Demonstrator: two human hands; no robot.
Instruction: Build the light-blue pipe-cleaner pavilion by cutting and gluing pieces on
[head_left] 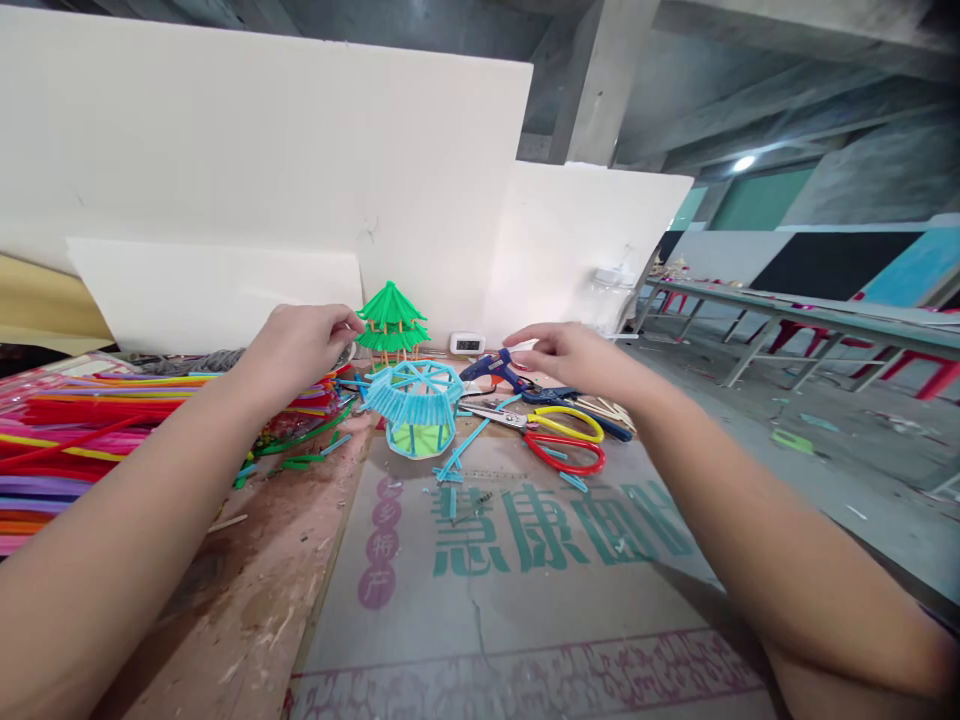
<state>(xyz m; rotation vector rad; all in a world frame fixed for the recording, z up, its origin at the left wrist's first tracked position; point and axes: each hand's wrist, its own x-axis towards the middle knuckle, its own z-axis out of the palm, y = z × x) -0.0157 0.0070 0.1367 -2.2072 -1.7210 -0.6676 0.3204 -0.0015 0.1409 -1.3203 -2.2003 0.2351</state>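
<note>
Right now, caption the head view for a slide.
Both hands, left and right, reach over a blue straw model beside scissors.

Flattened cardboard sheet (525, 600) covers the worktable, green printed characters facing up. Heap of coloured straws (82, 440) piled at left edge. Cut blue straw bits (457, 465) scattered on the cardboard. Scissors with yellow and red handles (559, 440) lie right of centre, blades pointing left. Small digital clock (467, 343) stands against white foam boards (300, 180). Long tables (787, 310) with red stools (930, 370) far right.
</note>
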